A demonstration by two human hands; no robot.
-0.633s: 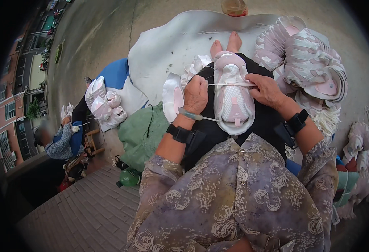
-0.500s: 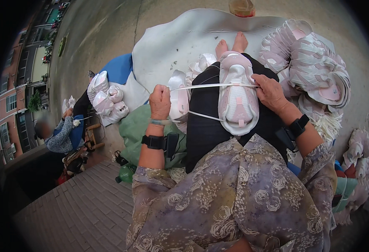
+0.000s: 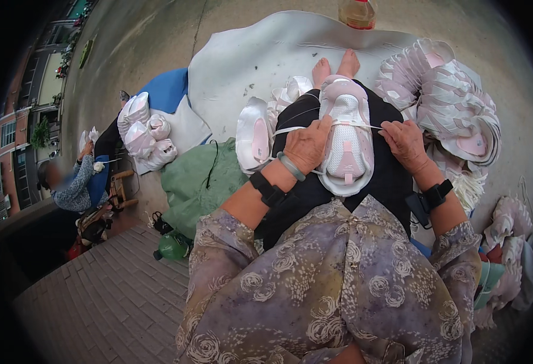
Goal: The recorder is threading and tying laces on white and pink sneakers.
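A white and pink shoe upper (image 3: pixel 347 151) lies across my black-trousered lap, its rounded toe end away from me. A white shoelace (image 3: pixel 363 125) runs across its middle. At the upper's left edge, my left hand (image 3: pixel 308 147) is closed on the lace, its fingertips resting against the upper. To the right of the upper, my right hand (image 3: pixel 405 145) pinches the lace and holds that stretch taut. Part of the lace is hidden behind my left hand.
Stacked shoe uppers (image 3: pixel 458 100) stand at the right, and another upper (image 3: pixel 255 134) lies left of my lap. A green cloth bag (image 3: pixel 200 176) sits beside my left arm. A bottle (image 3: pixel 357 13) stands beyond the white sheet (image 3: pixel 248 54). Another person (image 3: pixel 75 188) sits at far left.
My left hand has moved right, from out beside my lap to the upper's left edge. My right hand has shifted slightly right and away from the upper, drawing the lace out.
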